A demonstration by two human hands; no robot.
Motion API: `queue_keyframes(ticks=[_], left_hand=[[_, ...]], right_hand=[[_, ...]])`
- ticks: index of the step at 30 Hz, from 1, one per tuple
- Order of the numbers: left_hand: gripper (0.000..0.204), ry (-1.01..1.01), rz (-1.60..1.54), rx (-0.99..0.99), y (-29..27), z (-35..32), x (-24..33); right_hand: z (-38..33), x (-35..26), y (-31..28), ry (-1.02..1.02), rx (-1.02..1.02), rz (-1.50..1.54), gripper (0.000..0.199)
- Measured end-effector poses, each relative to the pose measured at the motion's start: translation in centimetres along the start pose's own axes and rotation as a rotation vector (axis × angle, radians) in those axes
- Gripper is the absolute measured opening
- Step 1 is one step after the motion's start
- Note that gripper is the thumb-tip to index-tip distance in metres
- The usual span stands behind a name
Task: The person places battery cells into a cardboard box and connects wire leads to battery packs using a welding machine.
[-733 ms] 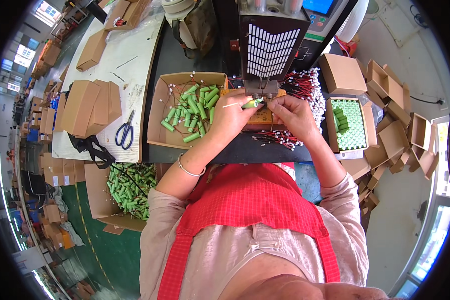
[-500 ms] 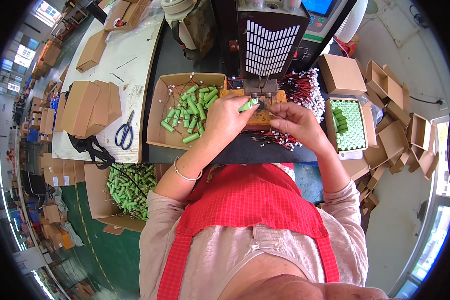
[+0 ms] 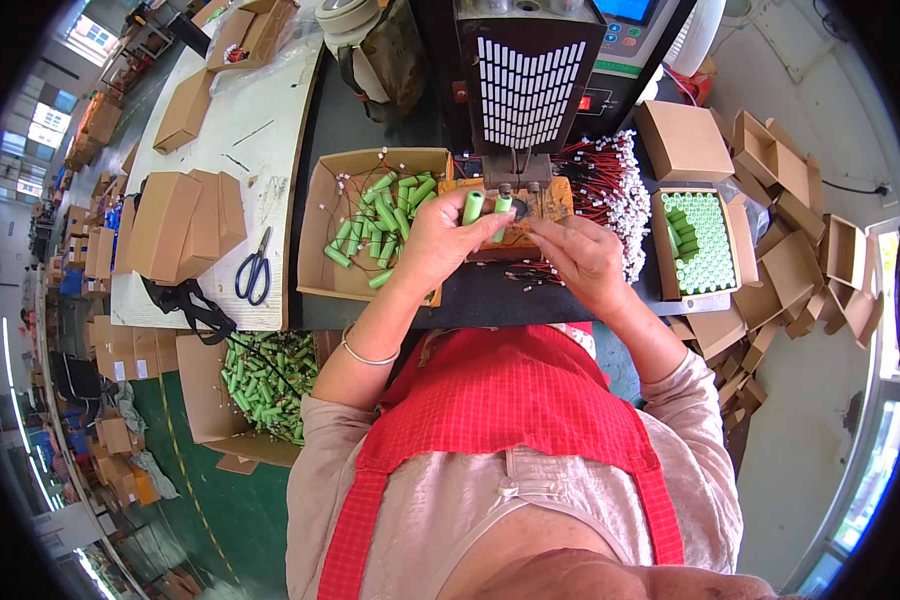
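Note:
Beneath the welding head of a spot welder (image 3: 516, 170), my left hand (image 3: 438, 235) is closed on two green battery cells. One cell (image 3: 473, 208) leans in its grip, and the other cell (image 3: 503, 216) stands below the electrode tips. Just to the right, my right hand (image 3: 582, 258) is closed in a pinch beside the orange work block (image 3: 555, 205). What it pinches is too small to make out. A cardboard tray (image 3: 315, 265) of green cells with thin red leads sits left of my left hand.
A pile of red wires with white connectors (image 3: 625, 215) lies right of the welder. Beyond it stands a box of upright green cells (image 3: 705, 245). Scissors (image 3: 254, 272) and cartons (image 3: 175, 225) rest on the white table. Below is a larger box of cells (image 3: 200, 405); empty cartons (image 3: 800, 270) crowd the right.
A second green cell now shows in my left hand, and one cell has turned upright under the electrodes. My right hand has shifted slightly left and down, still pinched. The view has shifted slightly.

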State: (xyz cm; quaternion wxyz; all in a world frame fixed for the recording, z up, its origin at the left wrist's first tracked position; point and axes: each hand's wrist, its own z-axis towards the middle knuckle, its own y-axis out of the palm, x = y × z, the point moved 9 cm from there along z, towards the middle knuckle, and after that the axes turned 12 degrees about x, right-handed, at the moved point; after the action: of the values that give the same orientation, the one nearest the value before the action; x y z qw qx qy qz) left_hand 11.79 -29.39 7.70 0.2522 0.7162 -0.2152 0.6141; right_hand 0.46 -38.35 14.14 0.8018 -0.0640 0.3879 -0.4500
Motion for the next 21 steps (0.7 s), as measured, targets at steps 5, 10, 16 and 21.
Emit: queue_keyframes(ticks=[5, 10, 16, 21], left_hand=[[0.016, 0.285, 0.303, 0.163, -0.3, 0.1, 1.7], [0.018, 0.527, 0.374, 0.239, -0.2, -0.3, 2.5], [0.016, 0.653, 0.369, 0.267, 0.5, -0.5, 3.3], [0.015, 0.662, 0.448, 0.282, 0.8, -0.8, 3.6]], right_hand=[[-0.4, 2.0, 0.2, 0.176, 0.196, 0.04, 0.009], [-1.9, 5.0, 1.3, 0.633, 0.185, 0.269, 0.01], [-1.8, 5.7, 1.8, 0.712, 0.162, 0.298, 0.013], [-1.6, 5.7, 1.8, 0.713, 0.163, 0.279, 0.012]])
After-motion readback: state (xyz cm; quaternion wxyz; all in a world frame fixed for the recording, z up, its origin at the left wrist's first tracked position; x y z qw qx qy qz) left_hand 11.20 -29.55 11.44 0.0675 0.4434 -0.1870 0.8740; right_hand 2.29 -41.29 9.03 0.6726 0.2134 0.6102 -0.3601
